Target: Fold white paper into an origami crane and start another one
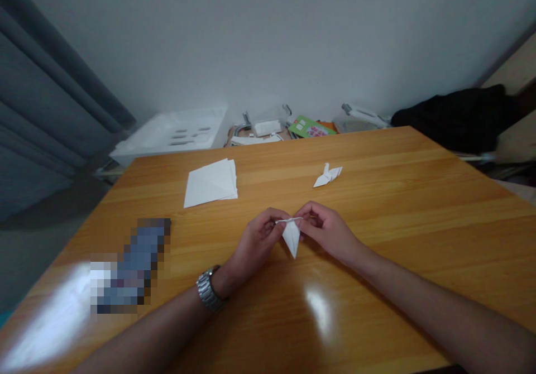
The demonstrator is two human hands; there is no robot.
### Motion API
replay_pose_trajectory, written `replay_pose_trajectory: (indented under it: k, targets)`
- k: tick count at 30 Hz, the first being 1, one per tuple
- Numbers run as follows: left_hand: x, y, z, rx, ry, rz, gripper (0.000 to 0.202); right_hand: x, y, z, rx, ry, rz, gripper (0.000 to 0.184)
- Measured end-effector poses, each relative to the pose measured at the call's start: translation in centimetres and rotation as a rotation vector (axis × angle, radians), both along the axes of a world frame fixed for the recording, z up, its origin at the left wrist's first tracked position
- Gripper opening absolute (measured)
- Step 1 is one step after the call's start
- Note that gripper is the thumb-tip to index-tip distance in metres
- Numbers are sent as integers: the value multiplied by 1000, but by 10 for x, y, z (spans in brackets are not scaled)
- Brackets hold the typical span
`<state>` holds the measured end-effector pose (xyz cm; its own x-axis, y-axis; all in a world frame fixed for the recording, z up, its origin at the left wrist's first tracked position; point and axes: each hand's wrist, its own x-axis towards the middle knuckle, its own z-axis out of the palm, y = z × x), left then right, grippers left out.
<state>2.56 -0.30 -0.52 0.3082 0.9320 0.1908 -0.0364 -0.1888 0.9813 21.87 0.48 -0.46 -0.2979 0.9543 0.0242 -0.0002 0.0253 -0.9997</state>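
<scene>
A folded piece of white paper (292, 239) is held between my two hands above the wooden table, its pointed end toward me. My left hand (262, 239) pinches its upper left corner between thumb and fingers. On the other side, my right hand (324, 229) grips the upper right corner the same way. The top edge of the paper runs nearly straight between the thumbs. Beyond my right hand lies a finished-looking white origami bird (328, 175). A stack of white paper sheets (210, 183) rests farther back on the left.
The wooden table (389, 195) reaches back toward a wall. At the left lies a blurred-out, phone-shaped object (136, 265). Behind the far edge are a white plastic tray (167, 128), a green booklet (310, 127) and a dark cloth (456, 117). My left wrist wears a metal watch (210, 289).
</scene>
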Motion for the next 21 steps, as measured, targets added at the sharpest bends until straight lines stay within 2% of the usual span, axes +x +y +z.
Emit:
replay_pose_trajectory:
  k: [5, 8, 14, 21]
  targets:
    - [-2, -2, 9, -19, 33, -16, 21, 0, 0, 1, -10, 7, -2, 26]
    - [-2, -3, 14, 12, 102, 37, 26, 0, -1, 3, -11, 4, 7, 25]
    - [-1, -2, 10, -31, 104, 64, 27, -1, -2, 7, -15, 25, 16, 25]
    - [-1, -1, 8, -49, 74, 76, 26, -1, -3, 6, -171, 111, 64, 34]
